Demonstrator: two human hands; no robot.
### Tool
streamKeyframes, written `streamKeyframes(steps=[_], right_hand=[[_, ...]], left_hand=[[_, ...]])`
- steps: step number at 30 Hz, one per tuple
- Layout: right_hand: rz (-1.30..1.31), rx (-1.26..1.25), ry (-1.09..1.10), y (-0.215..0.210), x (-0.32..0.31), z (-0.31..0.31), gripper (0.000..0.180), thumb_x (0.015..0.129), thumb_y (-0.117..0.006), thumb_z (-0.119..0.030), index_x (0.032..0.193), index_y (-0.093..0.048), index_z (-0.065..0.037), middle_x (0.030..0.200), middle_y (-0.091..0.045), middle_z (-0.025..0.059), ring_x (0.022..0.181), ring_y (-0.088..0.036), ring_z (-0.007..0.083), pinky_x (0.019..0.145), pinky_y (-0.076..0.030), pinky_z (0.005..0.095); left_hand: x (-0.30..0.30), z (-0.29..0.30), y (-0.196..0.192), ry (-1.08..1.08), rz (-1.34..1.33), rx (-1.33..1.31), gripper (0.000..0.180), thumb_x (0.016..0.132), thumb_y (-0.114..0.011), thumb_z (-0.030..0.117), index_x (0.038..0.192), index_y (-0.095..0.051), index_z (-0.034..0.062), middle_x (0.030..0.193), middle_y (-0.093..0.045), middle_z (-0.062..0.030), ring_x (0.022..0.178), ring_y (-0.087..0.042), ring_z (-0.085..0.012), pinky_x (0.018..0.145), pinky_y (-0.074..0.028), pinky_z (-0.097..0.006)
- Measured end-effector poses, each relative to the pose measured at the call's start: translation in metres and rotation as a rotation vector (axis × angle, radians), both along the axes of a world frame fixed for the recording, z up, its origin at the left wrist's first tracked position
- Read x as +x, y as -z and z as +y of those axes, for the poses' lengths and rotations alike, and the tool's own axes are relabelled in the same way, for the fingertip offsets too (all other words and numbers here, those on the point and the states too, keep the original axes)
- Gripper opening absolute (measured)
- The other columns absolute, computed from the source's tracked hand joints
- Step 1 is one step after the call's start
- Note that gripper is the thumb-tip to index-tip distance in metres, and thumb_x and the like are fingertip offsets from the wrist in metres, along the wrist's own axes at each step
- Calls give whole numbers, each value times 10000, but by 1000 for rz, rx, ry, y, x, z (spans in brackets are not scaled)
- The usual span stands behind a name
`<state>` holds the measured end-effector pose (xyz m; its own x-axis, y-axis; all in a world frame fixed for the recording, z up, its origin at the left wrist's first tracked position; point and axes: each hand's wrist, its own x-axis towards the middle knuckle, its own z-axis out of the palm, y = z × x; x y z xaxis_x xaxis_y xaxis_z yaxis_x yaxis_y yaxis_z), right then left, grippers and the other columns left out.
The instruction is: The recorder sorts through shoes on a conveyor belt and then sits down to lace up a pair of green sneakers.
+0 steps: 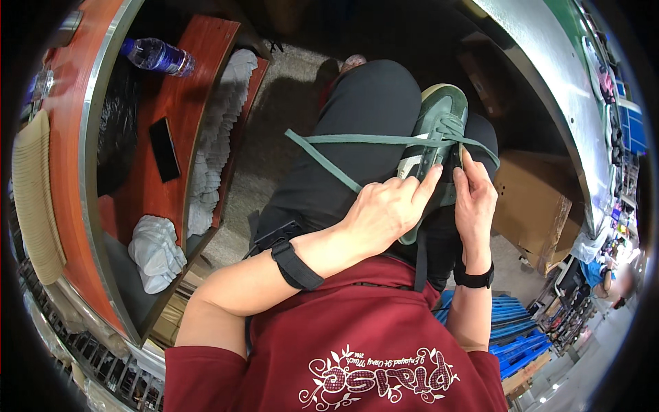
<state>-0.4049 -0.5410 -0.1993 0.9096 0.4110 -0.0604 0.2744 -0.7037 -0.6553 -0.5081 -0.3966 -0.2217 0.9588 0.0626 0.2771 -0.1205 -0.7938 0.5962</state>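
Note:
A green sneaker (pixel 439 110) with a white side stripe lies across my lap, toe pointing away from me. Its flat green shoelace (pixel 371 139) passes through the upper eyelets. One long length loops out over my left thigh and runs back under my left hand (pixel 388 213). The fingers of that hand are mostly curled, the index finger reaching onto the eyelet row; the lace's end is hidden there. On the shoe's other side, my right hand (pixel 475 199) pinches the edge of the lacing flap between thumb and fingers. Another stretch of lace hangs over my right thigh.
To the left, a reddish wooden shelf (pixel 199 75) holds a plastic bottle (pixel 159 56), a black phone (pixel 165 150) and crumpled white paper (pixel 156 253). A cardboard box (pixel 532 202) stands at the right, near a blue pallet (pixel 508 326). A metal-edged table (pixel 542 69) curves along the upper right.

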Motion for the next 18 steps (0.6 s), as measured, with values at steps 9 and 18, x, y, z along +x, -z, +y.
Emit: streamKeyframes(steps=[9, 18], right_hand=[[-5, 9, 25, -5, -6, 7, 305, 861, -626, -56, 1162, -644, -7, 821, -597, 96, 668, -550, 145, 621, -452, 268], [-102, -51, -4, -16, -16, 30, 251, 846, -623, -34, 1091, -650, 18, 797, -613, 133, 647, -599, 251, 595, -475, 328]], left_hand=[[0, 4, -1, -21, 18, -35, 570, 776, -662, 89, 1326, -517, 43, 697, -521, -33, 580, -570, -150, 490, -491, -284], [41, 43, -33, -19, -48, -97, 168, 773, -677, 93, 934, -657, 47, 740, -549, -66, 674, -620, -232, 554, -507, -344]])
